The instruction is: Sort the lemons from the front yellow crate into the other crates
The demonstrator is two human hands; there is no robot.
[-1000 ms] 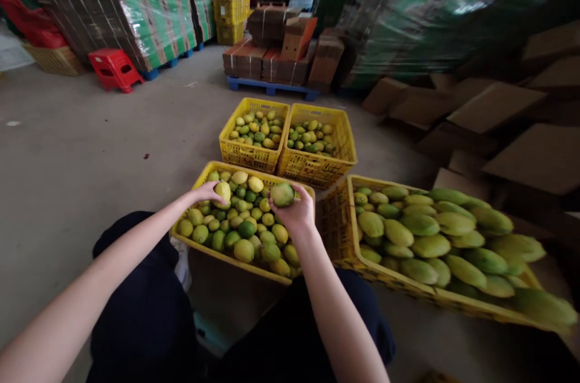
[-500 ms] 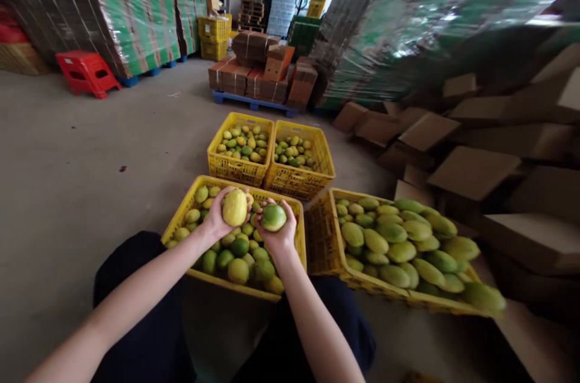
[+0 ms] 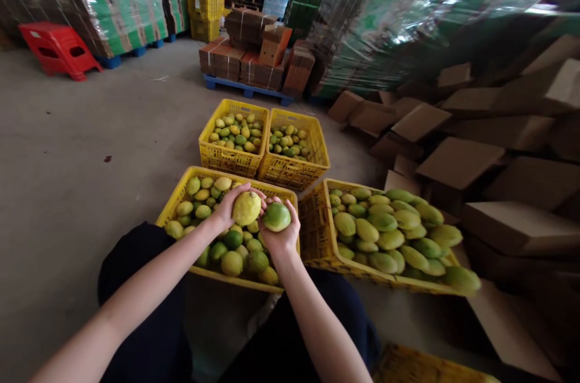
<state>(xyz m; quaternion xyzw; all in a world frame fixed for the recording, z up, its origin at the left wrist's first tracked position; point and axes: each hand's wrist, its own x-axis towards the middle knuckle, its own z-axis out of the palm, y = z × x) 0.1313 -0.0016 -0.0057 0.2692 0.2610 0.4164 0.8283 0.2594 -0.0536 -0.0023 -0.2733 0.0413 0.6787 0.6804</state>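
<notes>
My left hand [image 3: 228, 206] is closed around a yellow lemon [image 3: 247, 208] whose stem end faces up. In my right hand [image 3: 281, 238] rests a green lemon [image 3: 276, 217], fingers curled about it. Both hands are side by side, nearly touching, above a yellow plastic crate [image 3: 177, 189]. That crate holds many green and yellow lemons, partly hidden by my hands and forearms. To its right stands another yellow crate [image 3: 312, 229], heaped with larger-looking yellow-green fruit [image 3: 392, 240].
Beyond the near crates stand two more yellow crates [image 3: 232, 160] [image 3: 296, 173] of lemons. Cardboard boxes [image 3: 462, 162] lie piled on the right. Farther back are a blue pallet [image 3: 247, 90] with flat cartons, a red stool [image 3: 61, 51] and wrapped stacks [image 3: 131, 2].
My left hand has turned the yellow lemon so its stem end shows, and moved right, closer to my right hand. The view has tipped slightly downward.
</notes>
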